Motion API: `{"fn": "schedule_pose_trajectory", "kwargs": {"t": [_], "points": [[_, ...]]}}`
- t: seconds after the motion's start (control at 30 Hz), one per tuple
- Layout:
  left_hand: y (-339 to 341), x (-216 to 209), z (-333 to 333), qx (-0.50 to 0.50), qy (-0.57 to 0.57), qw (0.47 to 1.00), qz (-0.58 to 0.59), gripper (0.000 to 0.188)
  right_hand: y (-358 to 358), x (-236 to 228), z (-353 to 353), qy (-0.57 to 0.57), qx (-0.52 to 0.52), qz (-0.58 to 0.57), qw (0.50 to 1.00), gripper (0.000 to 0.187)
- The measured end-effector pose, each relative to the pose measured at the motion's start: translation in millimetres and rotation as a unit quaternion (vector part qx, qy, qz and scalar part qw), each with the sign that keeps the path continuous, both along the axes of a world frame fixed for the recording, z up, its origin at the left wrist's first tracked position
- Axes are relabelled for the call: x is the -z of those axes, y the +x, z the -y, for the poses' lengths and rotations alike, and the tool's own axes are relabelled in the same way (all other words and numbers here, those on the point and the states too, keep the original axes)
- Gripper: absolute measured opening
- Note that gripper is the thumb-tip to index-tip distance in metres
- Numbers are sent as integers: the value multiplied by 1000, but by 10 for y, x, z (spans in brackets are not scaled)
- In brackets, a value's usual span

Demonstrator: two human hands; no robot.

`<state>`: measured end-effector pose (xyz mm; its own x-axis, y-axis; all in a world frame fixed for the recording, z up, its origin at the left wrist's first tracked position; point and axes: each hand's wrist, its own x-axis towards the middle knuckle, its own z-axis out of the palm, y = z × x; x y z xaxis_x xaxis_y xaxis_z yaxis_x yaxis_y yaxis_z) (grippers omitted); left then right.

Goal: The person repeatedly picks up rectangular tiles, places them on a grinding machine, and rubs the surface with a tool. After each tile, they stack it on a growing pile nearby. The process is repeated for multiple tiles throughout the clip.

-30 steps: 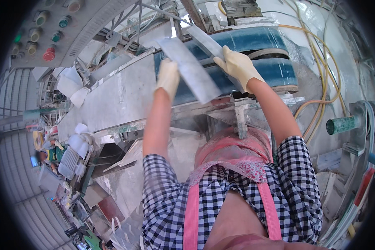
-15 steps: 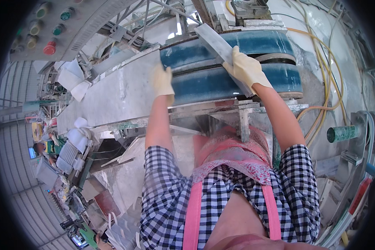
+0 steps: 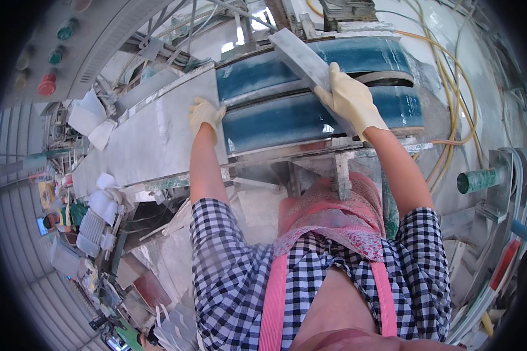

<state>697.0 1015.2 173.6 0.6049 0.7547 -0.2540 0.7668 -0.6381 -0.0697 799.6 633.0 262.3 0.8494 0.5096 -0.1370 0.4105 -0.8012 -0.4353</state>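
A long, flat grey strip (image 3: 298, 55) lies slanted across two blue belts (image 3: 269, 121), its far end reaching past the far belt. My right hand (image 3: 352, 100), in a cream rubber glove, grips the strip along its right side, thumb toward the left. Part of the strip's near end is hidden behind that hand and wrist. My left hand (image 3: 204, 115), gloved the same way, rests on the pale metal cover (image 3: 140, 131) beside the belts' left end. Its fingers are apart and hold nothing.
A control panel (image 3: 108, 44) with coloured buttons hangs at the upper left. Yellow hoses (image 3: 452, 105) run down the right side, near a green cylinder (image 3: 473, 182). A metal bracket (image 3: 342, 175) stands between my body and the machine. Another person (image 3: 51, 220) is far off at left.
My left hand has moved left from the belts' edge onto the metal cover. My right hand keeps its hold on the strip, which has barely shifted. The whole view has turned slightly.
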Motion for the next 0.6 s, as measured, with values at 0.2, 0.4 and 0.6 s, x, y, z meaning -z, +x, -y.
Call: {"fn": "schedule_pose_trajectory", "kwargs": {"t": [0.2,0.4,0.6], "points": [[-196,-258,-195,124,-3,984,127,38,-9,0,16,19,11,7,1000,58],[-141,-484,631,38,-398,793,459,35,12,39,72,35,-4,18,999,58],[411,-416,2152,-96,-541,666,505,22,93,162,133,57,-14,45,997,73]]}}
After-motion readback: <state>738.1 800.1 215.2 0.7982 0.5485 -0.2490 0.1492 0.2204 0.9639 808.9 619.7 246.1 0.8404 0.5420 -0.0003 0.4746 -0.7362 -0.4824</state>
